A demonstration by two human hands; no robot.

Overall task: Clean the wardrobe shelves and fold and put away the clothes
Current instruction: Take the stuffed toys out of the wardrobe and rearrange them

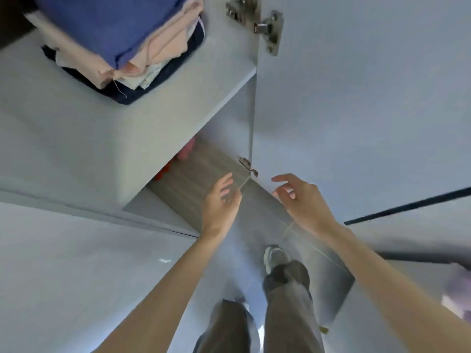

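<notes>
A stack of folded clothes (122, 44), blue on top, then peach, cream and dark navy, sits on the pale wardrobe shelf (76, 128) at the upper left. My left hand (221, 202) hovers below the shelf with relaxed fingers and holds nothing. My right hand (298, 200) is beside it, fingers loosely spread, also holding nothing. Both hands hang in the air over the floor in front of the open wardrobe.
The open wardrobe door (356, 110) stands at the right, with hinges (267, 26) at the top. Red and pink items (178, 159) lie in the shadow under the shelf. My legs and a shoe (276, 258) stand on the wood-grain floor (209, 169). A lilac cloth (458, 296) shows at the right edge.
</notes>
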